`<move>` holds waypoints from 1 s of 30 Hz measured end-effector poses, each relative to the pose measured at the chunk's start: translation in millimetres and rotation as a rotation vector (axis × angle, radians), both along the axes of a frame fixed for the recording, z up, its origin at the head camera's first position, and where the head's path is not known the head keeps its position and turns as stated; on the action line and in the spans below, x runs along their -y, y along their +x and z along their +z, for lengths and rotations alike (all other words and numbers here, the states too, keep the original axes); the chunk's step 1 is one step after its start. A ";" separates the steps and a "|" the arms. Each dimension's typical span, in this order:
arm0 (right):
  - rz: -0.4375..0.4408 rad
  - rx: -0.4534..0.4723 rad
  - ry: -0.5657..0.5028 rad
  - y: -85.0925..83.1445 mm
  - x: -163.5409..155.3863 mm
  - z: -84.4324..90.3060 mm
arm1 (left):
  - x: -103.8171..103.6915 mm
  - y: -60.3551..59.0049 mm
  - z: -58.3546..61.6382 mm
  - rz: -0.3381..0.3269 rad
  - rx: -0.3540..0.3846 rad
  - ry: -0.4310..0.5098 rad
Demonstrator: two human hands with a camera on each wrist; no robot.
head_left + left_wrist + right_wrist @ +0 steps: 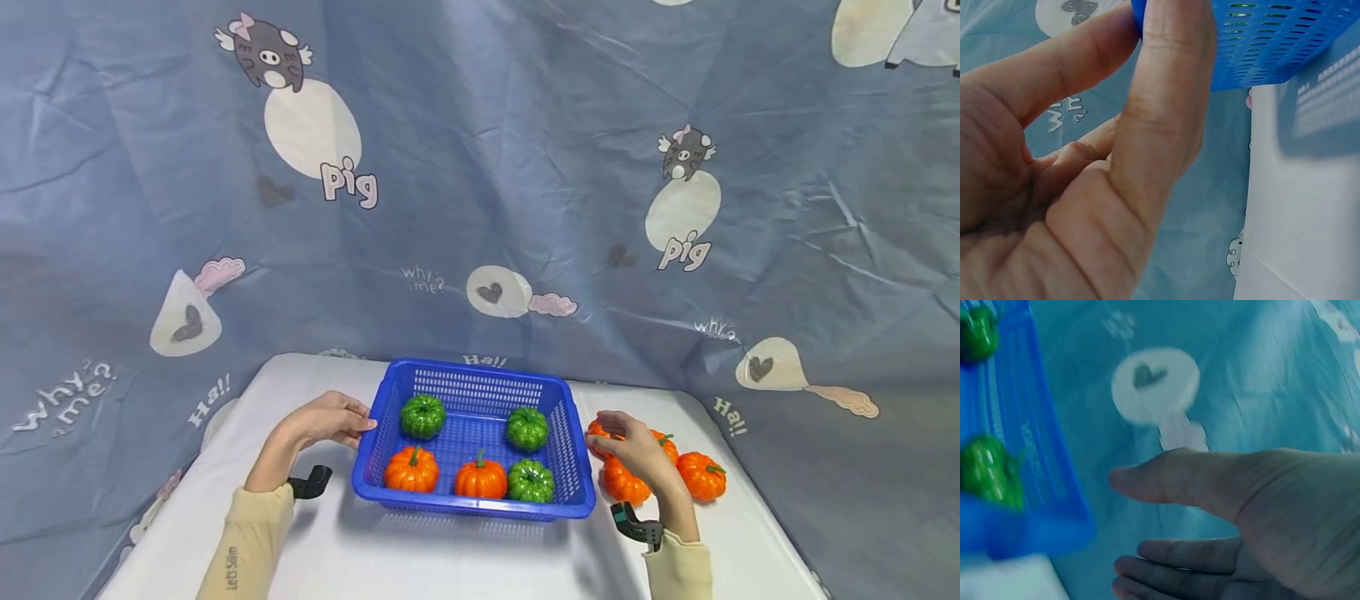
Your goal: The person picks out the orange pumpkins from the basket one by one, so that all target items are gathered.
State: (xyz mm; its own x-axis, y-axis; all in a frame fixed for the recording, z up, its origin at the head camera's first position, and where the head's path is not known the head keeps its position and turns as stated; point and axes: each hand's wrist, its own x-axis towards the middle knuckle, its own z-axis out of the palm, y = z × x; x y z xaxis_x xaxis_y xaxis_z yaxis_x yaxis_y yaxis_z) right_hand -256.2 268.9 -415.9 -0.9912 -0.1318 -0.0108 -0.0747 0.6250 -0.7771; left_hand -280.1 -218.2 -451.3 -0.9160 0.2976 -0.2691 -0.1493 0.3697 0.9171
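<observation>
A blue plastic basket point(476, 390) with mesh walls holds three green toy pumpkins, one of them at the back left point(423, 417), and two orange toy pumpkins, one at the front left point(412, 469). My left hand point(330, 419) pinches its left rim between thumb and fingers, as the left wrist view shows. A shadow lies on the white cloth below the basket. Beside the right rim is my right hand point(636, 446), fingers extended and thumb apart, holding nothing. It overlaps several orange pumpkins in the head view, including a front one point(626, 482).
A white-covered table point(420, 558) lies beneath everything. Another orange pumpkin point(701, 477) sits at its right side. Behind and around the table hangs a blue-grey printed curtain point(480, 208).
</observation>
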 end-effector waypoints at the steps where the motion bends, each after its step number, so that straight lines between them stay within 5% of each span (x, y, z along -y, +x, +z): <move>1: 0.017 0.006 -0.018 -1.3 6.0 1.9 | 0.2 0.2 0.6 0.004 0.001 -0.002; 13: 0.259 0.139 0.044 -13.5 72.8 3.8 | -0.2 -0.1 0.5 0.004 -0.014 -0.012; 30: 0.413 0.291 0.127 -30.4 120.9 -20.4 | -1.6 1.5 1.5 0.004 -0.005 -0.016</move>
